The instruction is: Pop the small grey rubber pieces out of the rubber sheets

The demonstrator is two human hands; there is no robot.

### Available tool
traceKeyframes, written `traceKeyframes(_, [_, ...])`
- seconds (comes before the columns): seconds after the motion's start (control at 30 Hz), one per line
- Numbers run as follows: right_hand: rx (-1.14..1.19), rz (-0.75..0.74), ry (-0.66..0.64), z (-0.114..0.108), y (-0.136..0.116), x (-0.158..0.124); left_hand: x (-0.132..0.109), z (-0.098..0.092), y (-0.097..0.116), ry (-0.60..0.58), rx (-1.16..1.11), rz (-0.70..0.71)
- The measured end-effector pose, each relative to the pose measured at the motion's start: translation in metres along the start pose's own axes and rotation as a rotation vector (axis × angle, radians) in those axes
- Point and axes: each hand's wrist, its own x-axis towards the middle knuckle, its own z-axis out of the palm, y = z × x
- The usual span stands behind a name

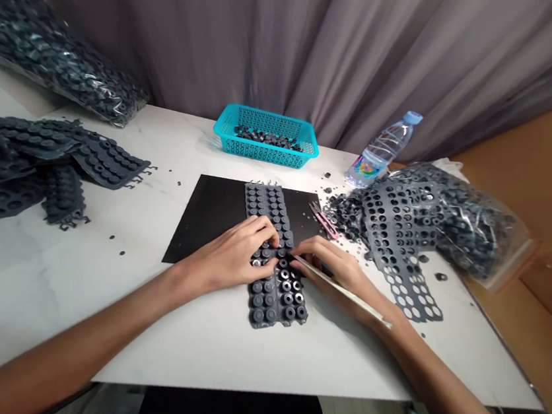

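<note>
A dark grey rubber sheet (265,201) with rows of round studs lies lengthwise in front of me, its upper part on a black mat (197,216). Several studs at its lower right have shiny dark rings with holes. My left hand (241,251) rests on the middle of the sheet, fingers bent and thumb gripping at the studs. In my right hand (337,266), thumb and fingers close around a slender white stick-like tool (350,296). The tool's tip meets the sheet's right edge beside my left fingertips. What lies under the fingertips is hidden.
A turquoise basket (270,154) with small dark parts stands behind. Pink-handled snippers (326,221) lie by loose bits. Right are a punched sheet (392,220), a bag of parts (478,230) and a water bottle (384,151). More sheets (50,146) and a large bag (54,59) lie left.
</note>
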Motion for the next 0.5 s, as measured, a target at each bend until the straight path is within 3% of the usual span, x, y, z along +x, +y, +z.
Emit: traceKeyframes(0.5, [-0.033, -0.046, -0.084, -0.0030, 0.0026, 0.0024, 0.0023, 0.0007, -0.0001, 0.004, -0.019, 0.033])
